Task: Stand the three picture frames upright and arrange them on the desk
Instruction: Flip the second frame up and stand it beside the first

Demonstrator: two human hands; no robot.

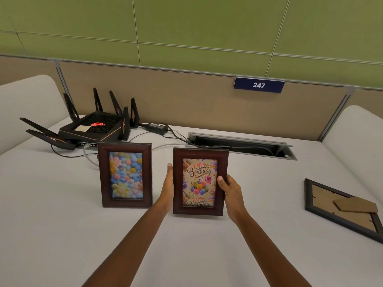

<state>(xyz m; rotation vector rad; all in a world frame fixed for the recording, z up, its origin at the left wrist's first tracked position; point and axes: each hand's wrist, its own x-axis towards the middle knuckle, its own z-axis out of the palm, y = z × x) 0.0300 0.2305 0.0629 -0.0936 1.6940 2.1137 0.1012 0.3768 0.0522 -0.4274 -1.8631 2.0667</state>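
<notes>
A dark wood frame with a flower picture (125, 175) stands upright on the white desk (62, 224), left of centre. Beside it on the right, a matching frame with a "Happy Birthday" picture (200, 181) is upright, its base at the desk surface. My left hand (168, 186) grips its left edge and my right hand (231, 190) grips its right edge, thumb on the front. A third frame, black (343, 208), lies face down at the right with its cardboard stand showing.
A black router with several antennas (92, 126) sits at the back left, with cables and a power brick (155, 127) trailing right. An open cable slot (242, 145) is recessed behind the frames. A beige partition with a "247" label (259, 85) closes the back.
</notes>
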